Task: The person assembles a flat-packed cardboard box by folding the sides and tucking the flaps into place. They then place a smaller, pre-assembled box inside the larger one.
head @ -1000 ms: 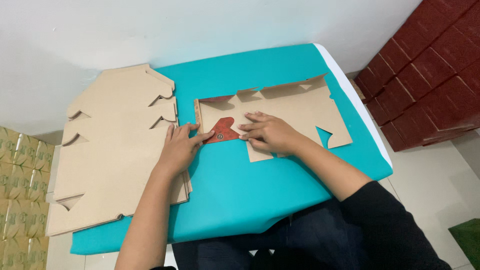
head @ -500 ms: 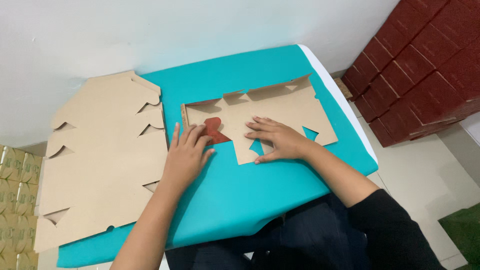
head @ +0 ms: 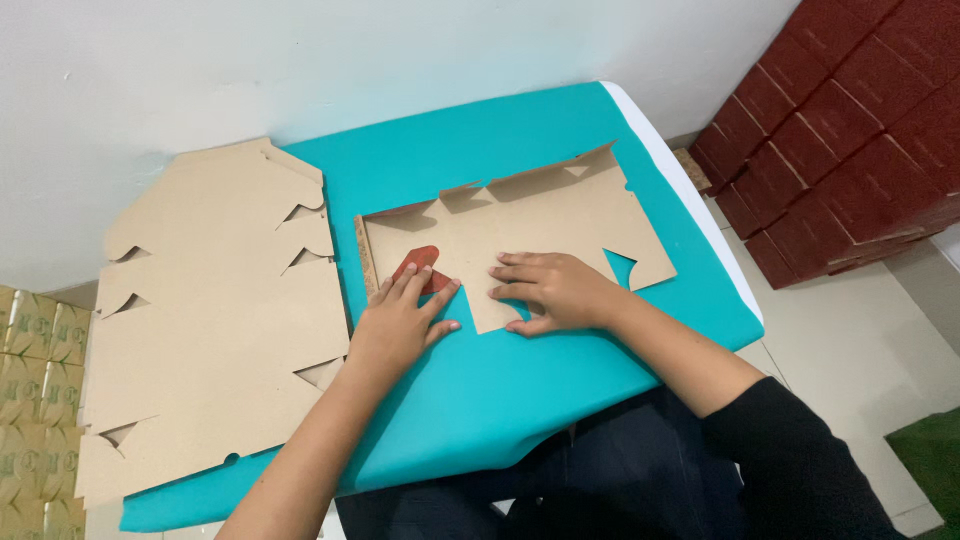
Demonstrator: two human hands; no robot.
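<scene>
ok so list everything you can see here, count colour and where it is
flat die-cut brown cardboard box blank: one, tan, mid-table under both hands
small red folded flap: one, red, on the blank's left part, under the left fingertips
stack of flat cardboard blanks: one pile, tan, table's left side
teal table cover: one, teal, over the table
stacked dark red boxes: many, dark red, right, on the floor
yellow-green cartons: several, far left
left hand: open, flat on the blank's left edge
right hand: open, flat on the blank
</scene>
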